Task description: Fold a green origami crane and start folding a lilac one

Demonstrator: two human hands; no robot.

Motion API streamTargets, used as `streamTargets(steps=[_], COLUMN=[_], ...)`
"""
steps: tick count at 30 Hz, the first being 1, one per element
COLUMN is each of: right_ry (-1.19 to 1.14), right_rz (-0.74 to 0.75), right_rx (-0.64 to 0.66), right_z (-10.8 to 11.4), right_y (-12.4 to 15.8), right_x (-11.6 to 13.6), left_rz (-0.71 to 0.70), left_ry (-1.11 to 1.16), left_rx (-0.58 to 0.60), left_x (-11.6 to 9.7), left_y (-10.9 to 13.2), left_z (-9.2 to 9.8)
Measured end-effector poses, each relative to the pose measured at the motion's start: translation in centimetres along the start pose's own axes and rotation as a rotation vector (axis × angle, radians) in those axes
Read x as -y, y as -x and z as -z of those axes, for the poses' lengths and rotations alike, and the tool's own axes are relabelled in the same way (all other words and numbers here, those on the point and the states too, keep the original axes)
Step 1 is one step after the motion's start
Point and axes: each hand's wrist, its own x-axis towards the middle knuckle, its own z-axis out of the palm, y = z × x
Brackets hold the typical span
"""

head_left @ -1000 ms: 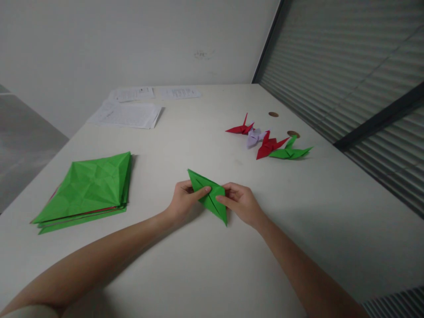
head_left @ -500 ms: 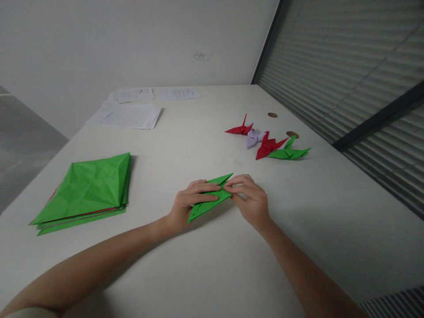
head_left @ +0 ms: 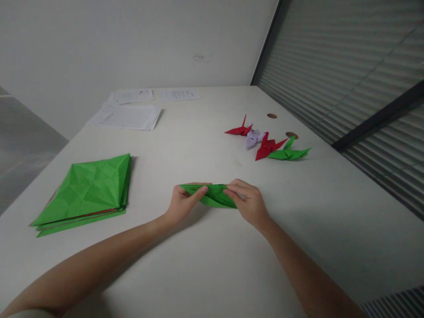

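Observation:
A partly folded piece of green origami paper (head_left: 217,196) is held between my two hands, its layers spread a little along the side facing me. My left hand (head_left: 182,202) grips its left end, thumb on the near face and fingers behind it. At the right end my right hand (head_left: 248,198) pinches the paper between thumb and fingers. Farther off on the right stand finished paper cranes: a red crane (head_left: 240,130), a pale purple crane (head_left: 253,139), another red crane (head_left: 269,146) and a green crane (head_left: 289,152).
On the left of the white table (head_left: 185,141) lies a stack of creased green paper sheets (head_left: 89,185) with a red edge showing. Printed papers (head_left: 129,115) lie toward the back wall. Two round table holes (head_left: 272,116) sit near the right edge, beside window blinds (head_left: 351,57).
The green paper has turned from lying slanted and flat to tilted up and level across, its layers parted. My left hand has shifted from flat on top to gripping its end.

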Motion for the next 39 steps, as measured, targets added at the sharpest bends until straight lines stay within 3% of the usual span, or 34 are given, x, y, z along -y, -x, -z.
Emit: streamTargets(steps=[3, 6, 8, 10, 11, 12, 14, 16, 18, 20, 24, 26, 28, 31, 36, 39], right_ry=[-0.011, -0.046, -0.052, 0.009, 0.057, 0.108, 0.197, 0.270, 0.350, 0.471, 0.689, 0.669, 0.687, 0.749, 0.787, 0.810], right_rz=[-0.115, -0.266, -0.346, -0.380, -0.374, -0.353, -0.285, -0.226, -0.197, -0.168, -0.031, 0.070, 0.136, 0.108, 0.049, 0.011], right_rx=[0.083, 0.134, 0.156, 0.157, 0.158, 0.165, 0.197, 0.236, 0.250, 0.196, 0.017, 0.094, 0.284, 0.451, 0.526, 0.540], right_z=[-0.1, -0.3, -0.5, -0.5, -0.5, -0.5, -0.4, -0.2, 0.1, 0.4, 0.5, -0.1, -1.1, -2.5, -2.7, -1.8], right_y=[0.0, 0.2, 0.4, 0.5, 0.5, 0.5, 0.5, 0.4, 0.3, 0.2, 0.1, 0.4, 0.9, 1.6, 1.8, 1.7], right_x=[-0.6, -1.6, -2.3, -2.9, -3.1, -3.2, -3.5, -3.5, -3.4, -3.0, -1.4, -0.7, -0.5, -0.9, -1.6, -2.1], left_rz=[0.116, 0.169, -0.003, -0.306, -0.458, -0.584, -0.806, -0.928, -0.917, -0.822, -0.621, -0.571, -0.549, -0.543, -0.569, -0.550], left_ry=[0.081, 0.003, -0.140, -0.390, -0.531, -0.657, -0.864, -0.999, -1.084, -1.157, -1.299, -1.331, -1.351, -1.387, -1.398, -1.412], left_rx=[-0.074, -0.111, -0.187, -0.302, -0.290, -0.204, 0.140, 0.417, 0.575, 0.623, 0.514, 0.467, 0.463, 0.494, 0.619, 0.607], left_x=[0.9, 1.3, 1.2, 1.0, 0.9, 0.7, 0.5, 0.4, 0.6, 0.9, 1.7, 2.0, 2.2, 2.3, 1.8, 1.8], left_y=[-0.6, -1.3, -1.7, -1.8, -1.8, -1.7, -1.4, -1.2, -0.9, -0.8, -0.7, -0.5, -0.4, -0.3, -0.2, -0.1], left_z=[0.0, 0.4, 0.9, 1.6, 1.9, 2.1, 2.3, 2.1, 1.8, 1.5, 1.3, 1.3, 1.3, 1.5, 1.7, 1.8])
